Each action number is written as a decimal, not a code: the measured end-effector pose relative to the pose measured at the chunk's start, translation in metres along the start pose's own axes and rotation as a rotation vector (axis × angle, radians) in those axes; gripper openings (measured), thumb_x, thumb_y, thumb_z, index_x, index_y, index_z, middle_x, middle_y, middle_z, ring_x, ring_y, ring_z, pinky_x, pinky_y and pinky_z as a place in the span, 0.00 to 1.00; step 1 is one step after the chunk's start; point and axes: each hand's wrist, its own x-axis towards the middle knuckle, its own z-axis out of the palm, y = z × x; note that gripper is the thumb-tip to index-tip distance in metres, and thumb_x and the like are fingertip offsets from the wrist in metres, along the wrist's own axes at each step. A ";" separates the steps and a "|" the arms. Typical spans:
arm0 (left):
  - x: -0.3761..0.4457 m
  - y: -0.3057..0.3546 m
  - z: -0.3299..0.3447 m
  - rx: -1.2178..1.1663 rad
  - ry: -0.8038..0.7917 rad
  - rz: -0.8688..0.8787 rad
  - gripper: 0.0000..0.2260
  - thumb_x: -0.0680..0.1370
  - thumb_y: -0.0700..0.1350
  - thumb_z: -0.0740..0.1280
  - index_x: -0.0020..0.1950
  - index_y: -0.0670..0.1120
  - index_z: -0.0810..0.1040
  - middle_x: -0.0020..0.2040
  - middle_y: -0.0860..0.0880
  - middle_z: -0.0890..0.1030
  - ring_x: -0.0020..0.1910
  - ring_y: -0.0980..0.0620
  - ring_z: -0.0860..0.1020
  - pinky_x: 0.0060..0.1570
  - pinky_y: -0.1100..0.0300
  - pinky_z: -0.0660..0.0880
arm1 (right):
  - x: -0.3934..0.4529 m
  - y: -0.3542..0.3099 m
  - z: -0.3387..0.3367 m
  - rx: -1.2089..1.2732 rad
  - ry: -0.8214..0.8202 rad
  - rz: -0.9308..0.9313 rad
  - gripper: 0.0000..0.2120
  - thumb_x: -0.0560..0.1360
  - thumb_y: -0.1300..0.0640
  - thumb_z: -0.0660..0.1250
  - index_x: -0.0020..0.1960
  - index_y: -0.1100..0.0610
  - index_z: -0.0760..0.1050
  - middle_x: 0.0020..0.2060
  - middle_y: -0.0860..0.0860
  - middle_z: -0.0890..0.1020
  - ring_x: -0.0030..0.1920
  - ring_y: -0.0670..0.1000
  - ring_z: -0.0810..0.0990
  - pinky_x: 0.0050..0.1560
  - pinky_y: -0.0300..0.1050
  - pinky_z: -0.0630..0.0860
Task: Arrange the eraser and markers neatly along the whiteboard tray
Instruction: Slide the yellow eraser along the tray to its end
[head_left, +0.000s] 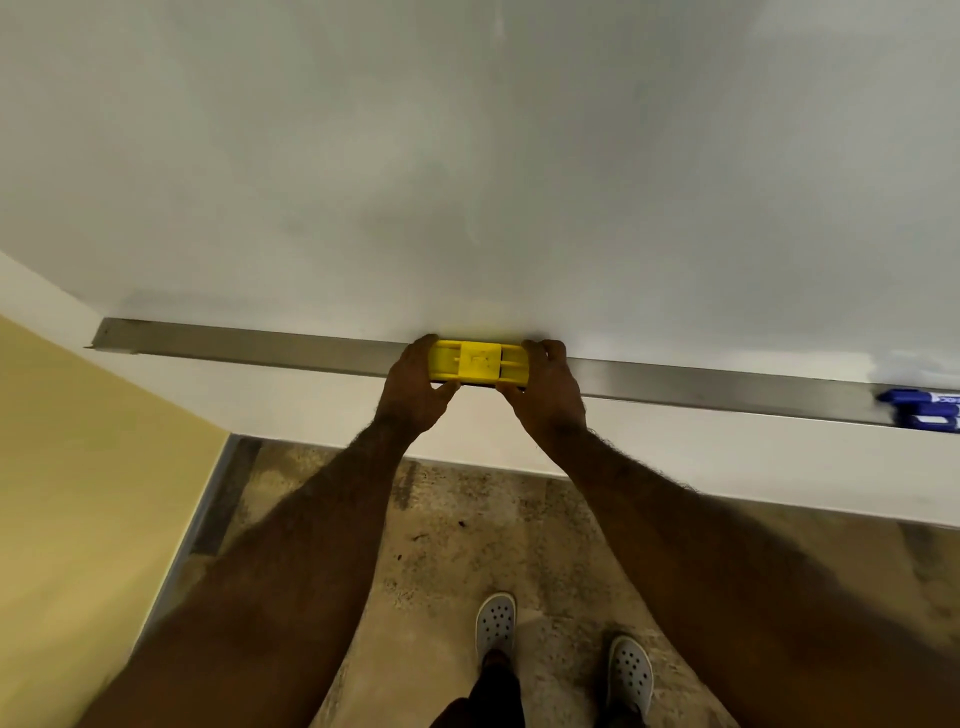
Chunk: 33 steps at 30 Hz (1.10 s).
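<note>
Eraser first: a yellow plastic block eraser (470, 360) with moulded ridges on its top sits lengthwise in the long brushed-metal whiteboard tray (260, 345), roughly midway along the visible run of the channel and against the foot of the board. Both hands grasp it. The left hand (415, 387) wraps its left end, fingers over the far edge and thumb on the near edge; the right hand (548, 389) does the same at the right end — so the eraser is pinched between the two, with a dark strip showing along its underside.

Far off along the tray, at the right border of the view, lie blue-capped markers with white printed barrels (922, 408), well apart from the eraser and cut off by the frame; how many there are cannot be told. The stretch of tray to the left of the hands runs to its open end near the corner.

Above the tray rises the white whiteboard surface (467, 156), faintly smudged. Below it is a white wall band (727, 452), and to the left a yellow wall (78, 493) meets it at a corner. The floor is mottled brown concrete (467, 530) — the person's grey perforated clogs (496, 621) stand on it.
</note>
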 end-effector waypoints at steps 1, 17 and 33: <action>0.000 -0.001 0.000 0.000 -0.007 -0.006 0.31 0.71 0.42 0.75 0.70 0.38 0.66 0.63 0.37 0.76 0.59 0.38 0.77 0.60 0.46 0.75 | 0.000 0.002 0.000 -0.007 -0.011 -0.001 0.27 0.71 0.53 0.73 0.66 0.60 0.68 0.63 0.58 0.70 0.55 0.61 0.77 0.49 0.51 0.76; -0.001 0.001 0.002 0.275 0.013 0.172 0.24 0.67 0.51 0.73 0.58 0.41 0.74 0.57 0.40 0.74 0.51 0.40 0.75 0.48 0.48 0.76 | -0.005 0.006 -0.008 -0.126 -0.030 -0.048 0.27 0.72 0.60 0.67 0.69 0.62 0.65 0.64 0.60 0.70 0.60 0.61 0.72 0.55 0.57 0.76; 0.000 0.137 0.074 0.183 -0.088 0.544 0.13 0.72 0.44 0.67 0.55 0.43 0.76 0.52 0.44 0.79 0.49 0.43 0.78 0.44 0.49 0.79 | -0.022 0.083 -0.107 -0.178 0.283 -0.178 0.10 0.74 0.60 0.65 0.55 0.60 0.78 0.49 0.55 0.82 0.50 0.58 0.78 0.50 0.52 0.76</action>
